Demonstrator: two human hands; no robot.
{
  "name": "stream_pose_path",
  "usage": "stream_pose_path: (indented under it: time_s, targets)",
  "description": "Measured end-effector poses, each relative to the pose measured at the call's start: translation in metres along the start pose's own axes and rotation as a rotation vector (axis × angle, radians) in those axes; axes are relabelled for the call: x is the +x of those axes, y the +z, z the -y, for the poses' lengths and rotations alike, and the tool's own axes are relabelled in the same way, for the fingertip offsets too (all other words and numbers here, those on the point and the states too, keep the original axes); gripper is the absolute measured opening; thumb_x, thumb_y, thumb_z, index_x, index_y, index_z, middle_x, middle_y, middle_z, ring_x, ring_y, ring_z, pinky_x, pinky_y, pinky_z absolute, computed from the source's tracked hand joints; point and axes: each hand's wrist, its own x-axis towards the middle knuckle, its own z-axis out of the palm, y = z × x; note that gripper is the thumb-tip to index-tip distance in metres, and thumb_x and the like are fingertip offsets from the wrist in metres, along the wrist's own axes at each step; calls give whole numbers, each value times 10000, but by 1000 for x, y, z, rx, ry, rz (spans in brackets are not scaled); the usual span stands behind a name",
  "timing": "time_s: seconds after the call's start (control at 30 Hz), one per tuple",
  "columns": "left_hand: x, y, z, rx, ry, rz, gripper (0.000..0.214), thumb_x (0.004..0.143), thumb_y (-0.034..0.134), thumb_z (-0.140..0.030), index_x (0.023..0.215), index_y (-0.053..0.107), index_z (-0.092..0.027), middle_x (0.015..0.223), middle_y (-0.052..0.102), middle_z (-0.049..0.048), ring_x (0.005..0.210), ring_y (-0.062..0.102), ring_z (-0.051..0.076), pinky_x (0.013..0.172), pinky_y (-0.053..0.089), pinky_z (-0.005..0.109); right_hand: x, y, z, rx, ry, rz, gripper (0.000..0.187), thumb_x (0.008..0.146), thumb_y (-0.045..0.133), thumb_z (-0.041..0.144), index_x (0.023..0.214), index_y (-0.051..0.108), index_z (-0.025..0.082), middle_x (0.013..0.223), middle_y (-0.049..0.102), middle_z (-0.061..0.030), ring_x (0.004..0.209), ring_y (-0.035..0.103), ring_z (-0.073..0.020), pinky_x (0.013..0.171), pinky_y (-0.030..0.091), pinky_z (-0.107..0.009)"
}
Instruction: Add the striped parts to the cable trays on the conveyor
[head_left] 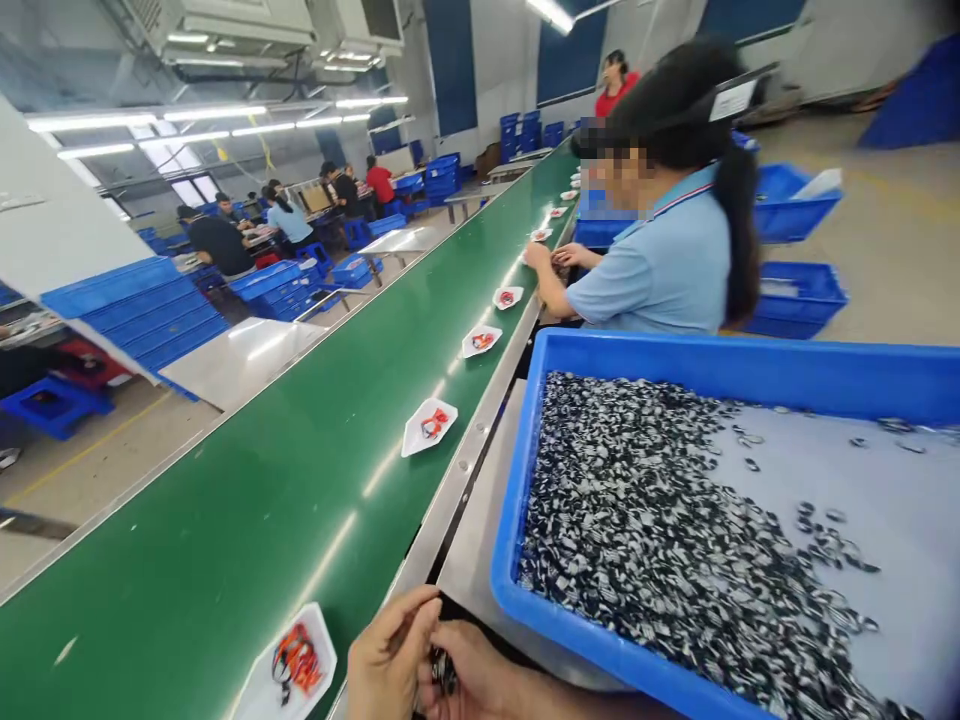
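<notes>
At the belt's near edge, my left hand [394, 650] has its thumb and forefinger pinched together; whatever is between them is too small to make out. My right hand [484, 670] is beside it, almost touching, with fingers curled around several small black parts [442, 670]. To the right, a large blue tray [514, 520] holds a heap of small black and silvery oval parts [645, 510] on a pale lining. Left of my hands, a white tray [322, 640] with red, orange and black pieces [298, 660] sits on the green conveyor belt [225, 540].
More white trays, such as the nearest one [416, 445], line the belt's right side. A metal rail [457, 470] edges it. A co-worker in a light blue shirt [667, 270] reaches to the belt ahead. Blue bins [795, 300] stand behind that person.
</notes>
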Motion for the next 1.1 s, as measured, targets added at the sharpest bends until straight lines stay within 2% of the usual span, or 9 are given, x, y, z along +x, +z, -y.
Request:
stream_pose_path:
  time_s: [0.13,0.33,0.43,0.5,0.6,0.77,0.93,1.03,1.1]
  targets:
    - [38,-7,-20,107,32,91,477,629,652,-522,972,673,-190,744,685,17,708,632,151,674,500,203,5,2,12,-134,-17,-152,326,835,288,220,587,482,133,488,448,14,375,432,-64,477,354,-184]
    - [99,-14,-36,588,277,32,443,786,415,-556,837,666,-194,698,656,12,661,605,152,665,472,249,7,-1,17,-244,-130,-155,375,809,282,105,511,509,114,466,483,-21,405,426,-66,492,307,-184]
    - [128,-15,-34,861,397,-20,471,854,294,-458,954,646,-162,721,631,37,664,584,158,661,453,270,11,-4,18,-295,-170,-147,365,788,290,84,514,530,110,466,495,-25,406,417,-70,500,292,-196]
    - [144,-15,-34,955,447,-19,452,866,268,-362,1031,621,-133,790,618,62,723,573,168,689,436,280,13,-6,18,-308,-191,-142,370,791,281,91,518,529,115,470,497,-23,412,413,-74,514,296,-204]
    - [161,-15,-35,1054,461,4,393,861,292,-294,984,640,-156,817,615,64,772,552,182,703,408,288,14,-7,16,-315,-227,-134,370,803,294,101,521,532,114,481,501,-23,430,408,-78,532,295,-210]
    - [172,-10,-38,1206,443,-30,258,815,450,-328,743,666,-209,800,599,53,813,494,208,682,352,297,15,-6,16,-288,-228,-139,359,801,315,101,521,539,105,487,502,-32,447,413,-81,527,290,-206]
    - [172,-6,-40,1295,413,-56,290,838,420,-284,754,685,-202,828,590,64,822,464,212,626,283,297,14,0,16,-175,-136,-151,394,836,271,147,514,496,117,467,460,-26,405,401,-69,485,302,-190]
    - [157,-12,-43,1314,393,-99,318,862,388,-278,799,686,-187,839,590,74,821,454,221,620,263,311,8,4,15,-81,-83,-134,381,870,268,223,559,466,129,498,431,2,400,410,-59,475,332,-180]
    - [135,-18,-41,1313,382,-143,329,879,368,-298,838,678,-195,859,587,69,829,449,220,629,265,318,2,5,15,-1,-59,-93,360,887,303,283,622,488,127,536,438,13,410,433,-56,458,338,-172]
